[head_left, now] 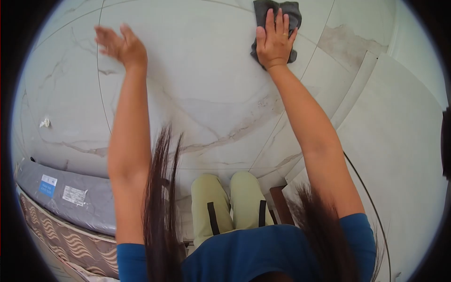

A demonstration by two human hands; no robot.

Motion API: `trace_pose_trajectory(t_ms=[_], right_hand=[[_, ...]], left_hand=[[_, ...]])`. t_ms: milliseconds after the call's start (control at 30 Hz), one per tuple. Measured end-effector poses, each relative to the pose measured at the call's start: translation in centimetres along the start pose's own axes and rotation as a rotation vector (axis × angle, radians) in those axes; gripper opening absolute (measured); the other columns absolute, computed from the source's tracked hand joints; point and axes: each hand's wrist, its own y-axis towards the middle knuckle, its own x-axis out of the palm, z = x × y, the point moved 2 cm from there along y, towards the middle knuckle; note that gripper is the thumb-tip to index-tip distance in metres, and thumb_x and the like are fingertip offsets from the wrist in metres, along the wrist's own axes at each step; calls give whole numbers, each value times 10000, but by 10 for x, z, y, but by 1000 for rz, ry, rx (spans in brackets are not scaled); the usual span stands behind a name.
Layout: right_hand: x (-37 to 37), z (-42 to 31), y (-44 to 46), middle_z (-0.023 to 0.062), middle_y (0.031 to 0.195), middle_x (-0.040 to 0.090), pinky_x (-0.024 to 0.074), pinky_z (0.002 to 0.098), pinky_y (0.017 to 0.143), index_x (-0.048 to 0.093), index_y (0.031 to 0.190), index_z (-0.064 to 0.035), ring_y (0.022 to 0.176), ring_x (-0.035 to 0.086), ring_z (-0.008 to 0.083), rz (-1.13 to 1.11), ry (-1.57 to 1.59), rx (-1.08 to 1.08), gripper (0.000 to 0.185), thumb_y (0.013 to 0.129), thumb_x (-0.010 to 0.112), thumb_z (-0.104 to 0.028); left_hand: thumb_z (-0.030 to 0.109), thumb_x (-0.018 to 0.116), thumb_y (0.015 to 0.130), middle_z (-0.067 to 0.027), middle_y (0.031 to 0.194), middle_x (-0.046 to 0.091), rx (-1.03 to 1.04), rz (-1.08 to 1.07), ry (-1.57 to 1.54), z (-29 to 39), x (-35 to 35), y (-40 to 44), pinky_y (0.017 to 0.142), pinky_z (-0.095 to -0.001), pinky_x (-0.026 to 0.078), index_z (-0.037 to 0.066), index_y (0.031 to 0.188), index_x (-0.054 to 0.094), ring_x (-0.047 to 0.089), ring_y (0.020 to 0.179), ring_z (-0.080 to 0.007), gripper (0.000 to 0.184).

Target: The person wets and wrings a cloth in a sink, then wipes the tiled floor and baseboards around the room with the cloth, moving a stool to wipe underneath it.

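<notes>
My right hand (pixel 275 43) lies flat on a dark grey cloth (pixel 292 10), its fingers spread and pointing away from me. Beneath the palm, the cloth is crumpled against a white marble-patterned tiled surface (pixel 202 70). Off to the left, my left hand (pixel 123 46) is open and slightly blurred, with nothing in it. Its thumb stands apart from the fingers. Whether that hand touches the tiles, I cannot tell.
A plastic-wrapped grey mattress (pixel 96 199) with labels lies at lower left, beside brown patterned fabric (pixel 70 239). A small white scrap (pixel 45 123) is at the left. A pale panel (pixel 399 155) and dark cable (pixel 369 199) are on the right. My green-trousered knees (pixel 206 192) show below.
</notes>
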Motion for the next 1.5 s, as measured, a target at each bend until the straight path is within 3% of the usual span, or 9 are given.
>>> trace_pose_trajectory(t_ms=[267, 400, 433, 500, 700, 833, 900, 1200, 1500], right_hand=[[12, -38, 67, 160, 1525, 210, 115, 557, 1118, 206, 1469, -46, 1407, 180, 337, -95, -166, 244, 639, 974, 286, -443], [27, -192, 3, 148, 1517, 245, 99, 547, 1124, 289, 1444, -45, 1409, 192, 323, -84, 127, -221, 619, 961, 327, -430], [16, -224, -19, 92, 1477, 345, 146, 591, 1086, 416, 1391, -162, 1375, 282, 283, -741, 209, -105, 549, 929, 395, -457], [37, -251, -138, 71, 1460, 377, 135, 583, 1103, 484, 1340, -145, 1360, 319, 250, -115, 164, -594, 535, 889, 460, -432], [-27, -80, -237, 15, 1541, 229, 14, 487, 1154, 411, 1412, -205, 1444, 102, 242, -517, 112, -743, 487, 942, 367, -324], [-10, 29, -73, 132, 1542, 176, 119, 596, 1093, 183, 1486, -115, 1420, 136, 338, -127, -141, -64, 574, 988, 296, -375], [26, 0, 7, 151, 1535, 182, 105, 672, 1052, 182, 1484, -123, 1417, 133, 359, -51, -179, 163, 618, 979, 250, -472], [60, -337, -138, 48, 1473, 362, 167, 562, 1104, 437, 1372, -173, 1365, 309, 258, -236, 223, -797, 494, 937, 404, -404], [-19, -85, -187, 43, 1540, 224, 108, 538, 1121, 363, 1436, -225, 1418, 188, 277, -293, -74, -492, 518, 930, 391, -334]], left_hand=[[342, 296, 988, -189, 1547, 99, -395, -102, 448, -103, -146, -336, 1133, -499, 5, -22, 1473, 82, 58, 1431, -356, 643], [352, 268, 991, -163, 1554, 99, -332, -98, 569, -102, -141, -340, 1135, -489, 7, -16, 1473, 116, 65, 1433, -348, 625], [345, 267, 990, -167, 1553, 101, -328, -91, 538, -103, -140, -342, 1134, -490, 7, -17, 1471, 128, 65, 1433, -350, 618], [318, 268, 986, -183, 1549, 100, -315, -75, 493, -104, -141, -342, 1133, -495, 7, -23, 1469, 134, 63, 1433, -353, 606], [307, 285, 977, -172, 1553, 93, -327, -74, 540, -104, -140, -341, 1135, -490, 11, -25, 1469, 127, 60, 1438, -335, 615], [263, 321, 945, -197, 1548, 88, -346, -114, 550, -101, -144, -338, 1131, -507, 10, -54, 1458, 125, 57, 1432, -364, 634], [252, 331, 936, -208, 1544, 89, -343, -135, 526, -100, -145, -335, 1129, -515, 6, -68, 1450, 130, 63, 1427, -380, 638], [253, 332, 939, -194, 1544, 107, -360, -125, 516, -101, -145, -336, 1127, -518, 4, -42, 1458, 141, 79, 1425, -378, 627], [210, 479, 909, -194, 1510, 228, -212, 12, 201, -93, -173, -364, 1127, -515, 79, -35, 1445, 210, 176, 1402, -388, 648]])
